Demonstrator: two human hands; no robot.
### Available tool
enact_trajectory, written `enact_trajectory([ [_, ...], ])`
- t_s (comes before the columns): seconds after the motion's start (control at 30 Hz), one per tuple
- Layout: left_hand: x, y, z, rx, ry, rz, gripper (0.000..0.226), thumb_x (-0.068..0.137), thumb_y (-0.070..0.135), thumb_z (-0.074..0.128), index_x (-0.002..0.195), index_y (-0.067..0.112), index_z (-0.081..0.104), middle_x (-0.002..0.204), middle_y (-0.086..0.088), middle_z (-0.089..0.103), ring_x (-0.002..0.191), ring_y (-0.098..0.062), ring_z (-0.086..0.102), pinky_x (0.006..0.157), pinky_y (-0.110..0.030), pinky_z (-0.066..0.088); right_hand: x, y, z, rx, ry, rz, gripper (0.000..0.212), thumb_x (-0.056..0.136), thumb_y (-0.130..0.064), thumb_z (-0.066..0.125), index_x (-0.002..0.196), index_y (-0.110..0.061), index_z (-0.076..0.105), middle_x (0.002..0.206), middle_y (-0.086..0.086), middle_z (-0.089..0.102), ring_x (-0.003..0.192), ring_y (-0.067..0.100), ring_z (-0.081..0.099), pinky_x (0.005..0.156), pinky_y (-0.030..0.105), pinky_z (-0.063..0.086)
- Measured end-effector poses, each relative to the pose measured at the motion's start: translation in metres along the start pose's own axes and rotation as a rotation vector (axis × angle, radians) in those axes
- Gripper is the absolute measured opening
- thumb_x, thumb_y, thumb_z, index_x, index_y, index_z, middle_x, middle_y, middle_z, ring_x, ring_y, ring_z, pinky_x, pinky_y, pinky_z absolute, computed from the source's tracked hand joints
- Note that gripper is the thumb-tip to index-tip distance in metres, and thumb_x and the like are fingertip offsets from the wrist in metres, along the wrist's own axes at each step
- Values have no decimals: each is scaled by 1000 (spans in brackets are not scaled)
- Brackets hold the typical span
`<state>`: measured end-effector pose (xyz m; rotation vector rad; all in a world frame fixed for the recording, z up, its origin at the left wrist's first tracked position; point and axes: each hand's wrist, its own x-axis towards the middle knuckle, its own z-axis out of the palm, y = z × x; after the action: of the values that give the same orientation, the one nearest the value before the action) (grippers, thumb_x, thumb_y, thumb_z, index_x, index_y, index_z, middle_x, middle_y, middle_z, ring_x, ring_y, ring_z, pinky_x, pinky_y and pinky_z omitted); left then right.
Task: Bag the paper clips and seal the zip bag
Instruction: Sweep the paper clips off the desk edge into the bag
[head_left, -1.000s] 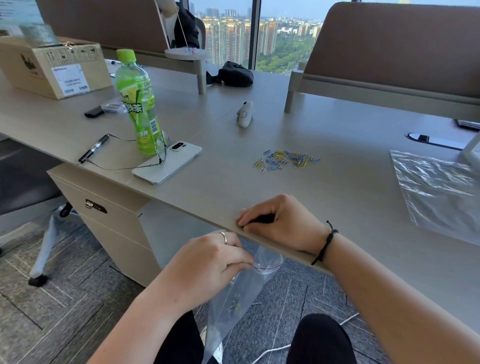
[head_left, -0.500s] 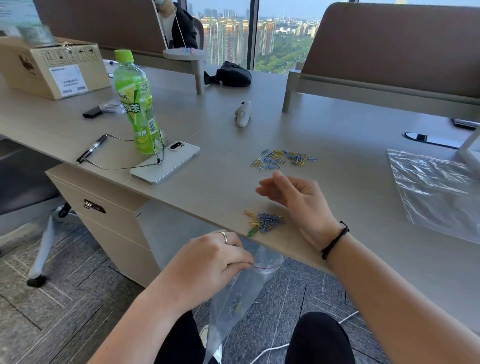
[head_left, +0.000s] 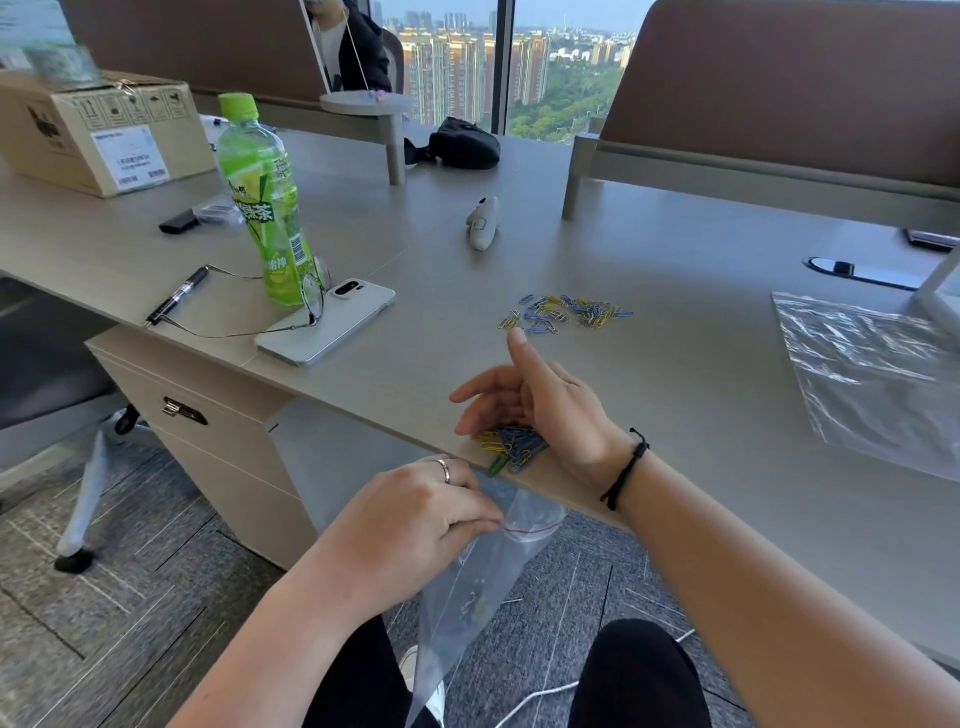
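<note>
My left hand (head_left: 415, 525) pinches the mouth of a clear zip bag (head_left: 483, 587) with a red seal line, held just below the desk's front edge (head_left: 363, 400). A few paper clips lie inside the bag. A small heap of blue, yellow and green paper clips (head_left: 511, 449) sits right at the desk edge above the bag. My right hand (head_left: 540, 410) rests beside and partly over that heap, fingers spread, index finger lifted, holding nothing. A second scatter of paper clips (head_left: 563, 313) lies farther back on the desk.
A green tea bottle (head_left: 262, 202), a white phone (head_left: 327, 327), glasses and a pen (head_left: 176, 296) lie at the left. A cardboard box (head_left: 98, 130) stands far left. A second clear bag (head_left: 878, 374) lies at the right. A white marker-like object (head_left: 483, 223) lies mid-desk.
My right hand was cupped shut over the clips at the desk edge; it has opened and lifted its fingers, uncovering the heap. My left hand and the bag stayed in place.
</note>
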<state>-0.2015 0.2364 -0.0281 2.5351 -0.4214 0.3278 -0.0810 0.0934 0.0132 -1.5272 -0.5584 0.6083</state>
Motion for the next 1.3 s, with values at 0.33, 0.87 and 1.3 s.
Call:
enact_trajectory([
  [0.33, 1, 0, -2, 0, -15, 8, 26, 92, 47, 53, 100, 35, 76, 92, 17, 67, 87, -3, 64, 72, -33, 55, -9, 3, 9, 109, -62, 18, 84, 92, -67, 23, 99, 2, 72, 88, 25, 69, 85, 31, 64, 82, 34, 52],
  [0.87, 0, 2, -5, 5, -2, 14, 27, 92, 47, 52, 99, 36, 76, 90, 18, 65, 86, -1, 62, 71, -30, 55, -19, 11, 12, 176, 55, -17, 71, 87, -65, 27, 90, -15, 77, 102, 18, 74, 98, 22, 69, 100, 40, 48],
  [1.3, 3, 3, -3, 22, 8, 42, 22, 93, 44, 54, 98, 37, 73, 91, 19, 65, 87, -2, 63, 70, -31, 55, -34, 7, 19, 141, 36, 21, 69, 90, -63, 35, 105, -9, 73, 111, 20, 72, 107, 28, 70, 96, 36, 53],
])
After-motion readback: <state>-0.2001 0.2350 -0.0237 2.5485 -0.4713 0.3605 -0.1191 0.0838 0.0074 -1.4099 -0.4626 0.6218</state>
